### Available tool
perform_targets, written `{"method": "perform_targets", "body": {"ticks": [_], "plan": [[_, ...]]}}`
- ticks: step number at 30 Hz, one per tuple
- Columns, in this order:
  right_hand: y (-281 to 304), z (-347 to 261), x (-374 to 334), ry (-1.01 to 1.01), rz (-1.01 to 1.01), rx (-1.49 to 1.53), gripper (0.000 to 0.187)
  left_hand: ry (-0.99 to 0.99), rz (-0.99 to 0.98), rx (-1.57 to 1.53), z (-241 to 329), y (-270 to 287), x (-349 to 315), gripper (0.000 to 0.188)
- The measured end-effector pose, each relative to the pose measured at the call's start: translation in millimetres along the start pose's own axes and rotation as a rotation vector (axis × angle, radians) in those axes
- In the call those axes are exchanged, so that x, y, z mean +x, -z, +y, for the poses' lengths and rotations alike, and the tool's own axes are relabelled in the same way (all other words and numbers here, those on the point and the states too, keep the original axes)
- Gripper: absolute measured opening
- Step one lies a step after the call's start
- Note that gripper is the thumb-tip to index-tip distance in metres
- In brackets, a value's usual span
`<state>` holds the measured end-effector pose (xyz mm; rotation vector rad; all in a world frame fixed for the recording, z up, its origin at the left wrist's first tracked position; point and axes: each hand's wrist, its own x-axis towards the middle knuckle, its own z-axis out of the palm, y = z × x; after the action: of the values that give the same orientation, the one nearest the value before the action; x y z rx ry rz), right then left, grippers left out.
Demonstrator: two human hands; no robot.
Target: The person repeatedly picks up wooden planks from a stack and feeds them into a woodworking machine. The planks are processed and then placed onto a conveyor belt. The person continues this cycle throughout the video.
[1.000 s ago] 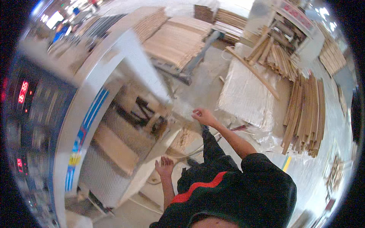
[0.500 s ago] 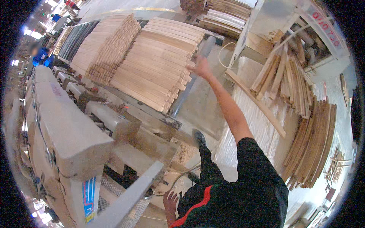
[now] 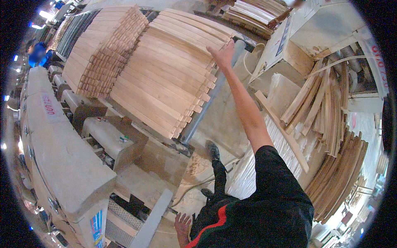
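My right hand (image 3: 223,54) is stretched far forward, thumb and fingers apart, with nothing seen in it. It is at the right-hand ends of a broad stack of pale wooden slats (image 3: 165,70); whether it touches them I cannot tell. The slats lie side by side in layers, their ends slightly uneven. Below their right edge runs a grey roller (image 3: 202,115). Low in the view my left hand (image 3: 182,224) hangs beside my body with spread fingers, near a grey metal bar (image 3: 153,219) of the machine.
A long beige machine (image 3: 62,136) stands along the left. Another slat stack (image 3: 111,53) is beside the first. On the right are loose wooden strips (image 3: 322,99), a curved-looking pile of boards (image 3: 339,177) and a plastic-wrapped block (image 3: 248,169). A cable (image 3: 194,186) crosses the floor near my feet.
The view has shifted and turned slightly. My right hand has moved a little farther forward along the slat ends. My left hand still hangs low.
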<state>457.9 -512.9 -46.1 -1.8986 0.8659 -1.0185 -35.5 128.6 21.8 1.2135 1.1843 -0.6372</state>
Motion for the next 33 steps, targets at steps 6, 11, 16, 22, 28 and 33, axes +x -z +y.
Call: {"method": "perform_targets", "body": {"ticks": [6,11,16,22,28,33], "plan": [[31,-51,-13,0.129,-0.415,-0.602,0.111,0.01,0.018,-0.01,-1,-10,5,0.052],[31,-43,-14,0.322,-0.47,-0.662,0.095,-0.021,0.001,0.031,-10,-17,10,0.055],[82,-76,-98,0.217,-0.657,-0.702,0.098,0.037,-0.012,-0.033,-32,-21,10,0.055],[111,-93,-125,-0.085,-0.738,-0.58,0.106,-0.01,-0.097,0.009,-27,-37,12,0.047],[185,-85,-248,0.012,-0.627,-0.624,0.104,-0.203,-0.519,0.186,-6,-102,70,0.037],[294,-118,-365,-0.21,-0.672,-0.441,0.105,0.023,-0.966,-0.232,54,-248,64,0.054]]}}
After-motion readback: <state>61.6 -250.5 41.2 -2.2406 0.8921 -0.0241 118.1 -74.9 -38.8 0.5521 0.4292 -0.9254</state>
